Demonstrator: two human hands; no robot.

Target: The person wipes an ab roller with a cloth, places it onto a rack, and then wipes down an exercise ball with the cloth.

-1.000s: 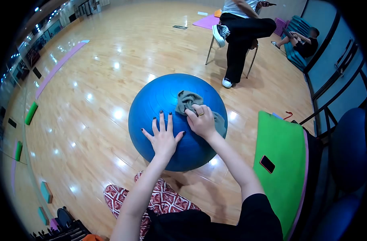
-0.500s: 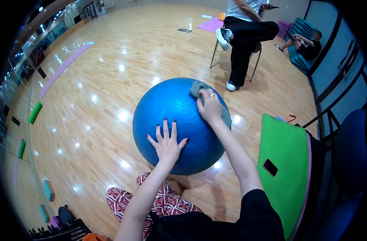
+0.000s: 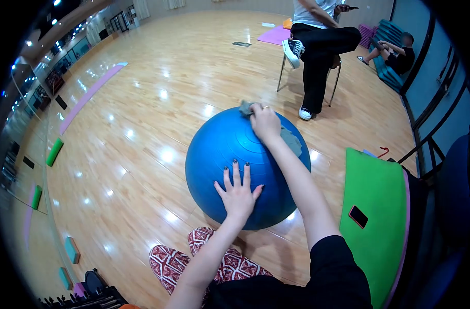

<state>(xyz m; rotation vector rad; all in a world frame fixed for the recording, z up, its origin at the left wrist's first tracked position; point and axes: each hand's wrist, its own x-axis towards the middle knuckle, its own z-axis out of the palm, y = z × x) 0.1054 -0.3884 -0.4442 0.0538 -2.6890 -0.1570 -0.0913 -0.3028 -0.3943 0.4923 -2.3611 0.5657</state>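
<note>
The fingers (image 3: 256, 110) of the right hand (image 3: 266, 125) are curled on a bunched grey cloth (image 3: 292, 142), which a second ago sat on top of the ball (image 3: 263, 165) and now reaches its far edge, a loose part draping down the ball's right side. The left hand (image 3: 239, 201) stays on the ball's near side, fingers spread wide as before. To the ball's right a phone (image 3: 358, 217) lies on a green mat (image 3: 374, 185), and beyond the ball a person (image 3: 325, 38) sits with legs crossed.

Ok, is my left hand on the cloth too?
No, the left hand rests spread on the blue ball; only the right hand is on the cloth.
</note>
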